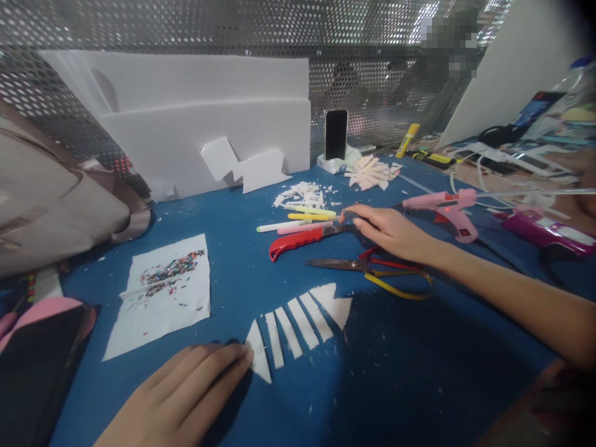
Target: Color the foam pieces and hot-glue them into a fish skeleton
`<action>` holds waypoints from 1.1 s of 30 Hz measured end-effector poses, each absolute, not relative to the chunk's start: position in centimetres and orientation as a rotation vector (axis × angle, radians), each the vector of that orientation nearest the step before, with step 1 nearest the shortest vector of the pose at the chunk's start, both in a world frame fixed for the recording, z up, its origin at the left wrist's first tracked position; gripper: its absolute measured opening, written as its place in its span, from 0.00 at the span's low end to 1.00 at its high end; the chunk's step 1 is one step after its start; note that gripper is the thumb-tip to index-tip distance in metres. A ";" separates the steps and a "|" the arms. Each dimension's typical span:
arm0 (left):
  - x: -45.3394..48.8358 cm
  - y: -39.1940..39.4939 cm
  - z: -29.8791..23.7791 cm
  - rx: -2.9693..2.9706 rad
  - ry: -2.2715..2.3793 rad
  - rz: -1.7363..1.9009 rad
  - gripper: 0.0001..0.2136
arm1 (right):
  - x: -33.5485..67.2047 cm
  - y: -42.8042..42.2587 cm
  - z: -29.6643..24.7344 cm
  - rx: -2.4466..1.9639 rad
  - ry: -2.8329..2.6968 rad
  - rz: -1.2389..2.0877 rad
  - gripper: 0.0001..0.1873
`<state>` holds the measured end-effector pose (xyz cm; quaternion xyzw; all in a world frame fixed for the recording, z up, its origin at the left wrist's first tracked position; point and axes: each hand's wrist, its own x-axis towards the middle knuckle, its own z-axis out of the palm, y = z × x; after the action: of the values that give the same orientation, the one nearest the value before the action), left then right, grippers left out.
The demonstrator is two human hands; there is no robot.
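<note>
My left hand lies low on the blue table, its fingers stretched out and the tips touching the leftmost white foam piece. Beside that piece, several cut foam strips form a spaced row, ending in a notched foam tail piece. My right hand reaches to the ends of the markers, thumb and index finger closing around a small greyish part I cannot make out. Just below its fingertips lies a red-handled cutter. Nearest its palm are scissors with red and yellow handles. A yellow marker and a pink marker lie together.
Paper with colourful glitter bits lies left. White scraps and a pale strip pile are farther back. A pink glue gun stands right, its cord trailing. White boards, a phone and a bag border the table.
</note>
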<state>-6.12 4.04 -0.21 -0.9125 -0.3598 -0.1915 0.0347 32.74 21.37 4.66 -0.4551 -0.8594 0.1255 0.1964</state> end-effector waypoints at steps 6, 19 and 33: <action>-6.2 4.2 0.2 -2.749 -1.061 -0.470 0.25 | 33.0 21.6 4.3 -1.248 -2.418 0.361 0.20; -6.2 4.2 0.4 -2.799 -1.074 -0.491 0.30 | 33.0 21.6 4.3 -1.245 -2.410 0.405 0.19; -5.8 4.2 0.7 -2.792 -1.084 -0.513 0.26 | 32.9 21.6 4.3 -1.282 -2.423 0.374 0.19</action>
<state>-5.79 4.23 0.71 -0.9176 -0.3563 -0.1685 0.0513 32.86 21.61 4.34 -0.4554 -0.8604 0.1329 0.1862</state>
